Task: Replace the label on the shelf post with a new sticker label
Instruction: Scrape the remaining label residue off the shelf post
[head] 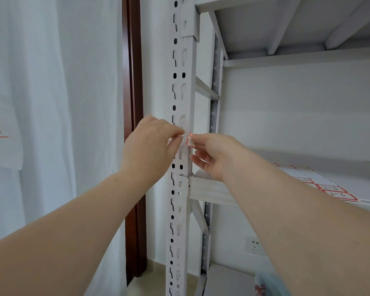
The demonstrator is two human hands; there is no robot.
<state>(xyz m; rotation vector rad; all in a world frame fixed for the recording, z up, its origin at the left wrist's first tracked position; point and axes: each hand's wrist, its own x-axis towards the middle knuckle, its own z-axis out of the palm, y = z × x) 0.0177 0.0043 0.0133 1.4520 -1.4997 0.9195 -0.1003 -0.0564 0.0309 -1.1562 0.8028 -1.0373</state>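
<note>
right hand (214, 155) pinching red-bordered sticker label (190, 142) against shelf post (181, 99); left hand (150, 146) fingertips pressed together on post beside it, grip contents unclear.

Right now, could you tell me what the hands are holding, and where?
The right hand pinches the small red-bordered sticker label by its right edge against the shelf post. Whether the left hand grips anything cannot be told.

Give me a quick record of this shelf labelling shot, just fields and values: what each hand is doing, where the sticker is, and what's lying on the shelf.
left hand: fingertips pinched at the front of the shelf post
right hand: pinching a small red-bordered sticker at the post's right edge
sticker state: partly against the post, not flat
shelf: holds a sticker sheet of red-bordered labels
stuck or being peeled: cannot tell
</note>
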